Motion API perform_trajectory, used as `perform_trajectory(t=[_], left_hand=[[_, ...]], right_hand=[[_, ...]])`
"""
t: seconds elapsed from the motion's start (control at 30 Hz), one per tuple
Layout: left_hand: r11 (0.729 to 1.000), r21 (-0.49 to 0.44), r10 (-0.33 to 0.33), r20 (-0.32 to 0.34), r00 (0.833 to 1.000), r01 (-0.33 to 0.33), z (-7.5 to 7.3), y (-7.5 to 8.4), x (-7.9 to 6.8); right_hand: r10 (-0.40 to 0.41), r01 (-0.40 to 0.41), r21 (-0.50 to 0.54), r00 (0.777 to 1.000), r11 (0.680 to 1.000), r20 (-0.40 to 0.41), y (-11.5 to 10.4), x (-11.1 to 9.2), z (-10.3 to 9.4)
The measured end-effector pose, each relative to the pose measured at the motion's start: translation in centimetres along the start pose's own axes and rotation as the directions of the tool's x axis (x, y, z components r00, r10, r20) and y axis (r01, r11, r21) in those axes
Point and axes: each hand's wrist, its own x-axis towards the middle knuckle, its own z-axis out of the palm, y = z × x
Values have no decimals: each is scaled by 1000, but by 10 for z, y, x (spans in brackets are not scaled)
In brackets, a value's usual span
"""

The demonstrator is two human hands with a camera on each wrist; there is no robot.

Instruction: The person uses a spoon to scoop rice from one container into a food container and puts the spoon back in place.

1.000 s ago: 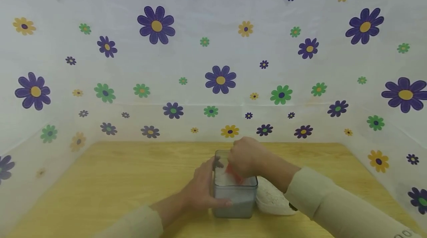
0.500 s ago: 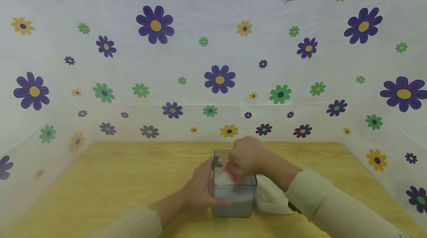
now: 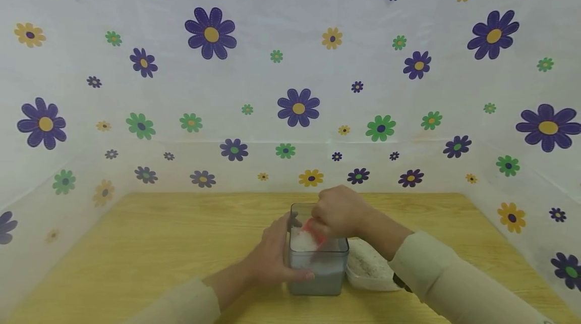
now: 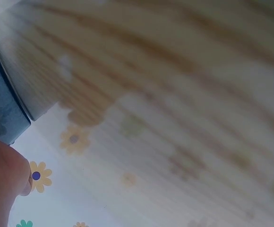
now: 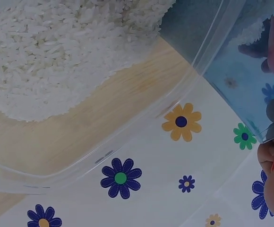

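Observation:
In the head view my left hand [image 3: 271, 258] holds the left side of a clear, grey-tinted square container [image 3: 317, 273], thumb across its front and fingers along the far side. White rice [image 3: 300, 239] lies inside it. My right hand [image 3: 339, 212] grips a red scoop [image 3: 317, 232] by its handle, over the container's mouth with its head down at the rice. Close beside the container on the right stands a clear plastic bowl [image 3: 374, 283] of rice [image 5: 71, 52], partly hidden by my right forearm. The left wrist view catches only the container's edge [image 4: 4, 94] and part of my left hand [image 4: 4, 179].
Everything stands on a wood-grain tabletop [image 3: 190, 243]. White sheeting [image 3: 254, 82] printed with flowers closes off the back and both sides. A dark band [image 3: 401, 282] shows at my right wrist.
The red scoop has shifted slightly up and left within the container and turned a little. My left hand, the container and the bowl have kept their places.

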Motion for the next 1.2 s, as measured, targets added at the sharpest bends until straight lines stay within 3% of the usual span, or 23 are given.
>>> perform_trajectory(t=[0.23,0.43,0.57,0.73,0.93,1.2], left_hand=[[1000,-6,1,-6,1000,-1,2,0,2],[1000,2,-18,4,1000,18,1,-1,1],[1000,-11,-19,11,1000,19,1,-1,1],[1000,-11,-19,6,1000,19,0,0,0],[1000,-16,-20,9,1000,21,0,1,1],[999,-36,-32,16,999,33,0,0,2]], right_hand=[[109,-99,105,990,989,-90,-1,-10,-2],[175,-168,52,957,984,-230,-5,-20,-1],[211,-196,78,936,977,-281,-7,-25,1],[315,-274,186,917,943,-245,-2,-32,2],[422,-351,333,890,875,-172,6,-37,2],[454,-348,379,858,857,-238,16,-45,-14]])
